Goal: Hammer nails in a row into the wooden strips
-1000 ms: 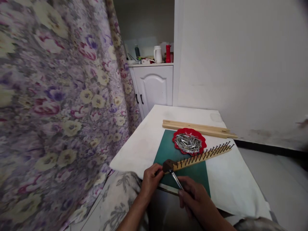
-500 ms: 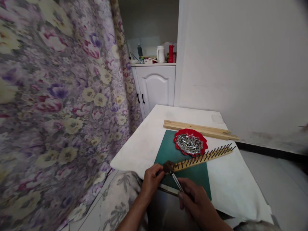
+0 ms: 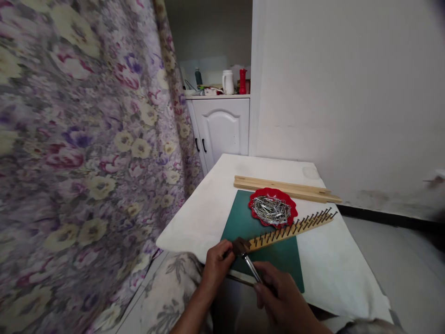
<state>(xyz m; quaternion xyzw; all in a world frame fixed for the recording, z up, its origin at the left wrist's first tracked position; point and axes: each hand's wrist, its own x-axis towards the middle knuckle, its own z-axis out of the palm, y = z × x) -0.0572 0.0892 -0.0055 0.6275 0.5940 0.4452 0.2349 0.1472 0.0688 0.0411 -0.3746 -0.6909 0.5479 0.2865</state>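
My right hand [image 3: 283,290] is wrapped round the handle of a claw hammer [image 3: 251,266] with a dark head and a shiny metal shaft. The head is over the near left end of a wooden strip [image 3: 255,246]. Several dark nails [image 3: 295,226] stand up in rows along that strip, some leaning. My left hand [image 3: 217,262] is at the same end, thumb and fingers pinched together right beside the hammer head. Whatever is between those fingertips is hidden. Beyond the strip, a red scalloped bowl [image 3: 251,211] holds many loose silvery nails [image 3: 273,210].
A green mat [image 3: 232,215] lies under the bowl and part of the strip, on a white-covered table [image 3: 201,218]. More wooden strips [image 3: 278,185] lie at the back. A floral curtain [image 3: 97,162] hangs at left; a white cabinet [image 3: 224,125] and wall [image 3: 330,83] stand behind.
The hammer head sits slightly lower, close by my left fingertips. The whole view has shifted a little. Both hands keep their grips, and the bowl and strips stay in place.
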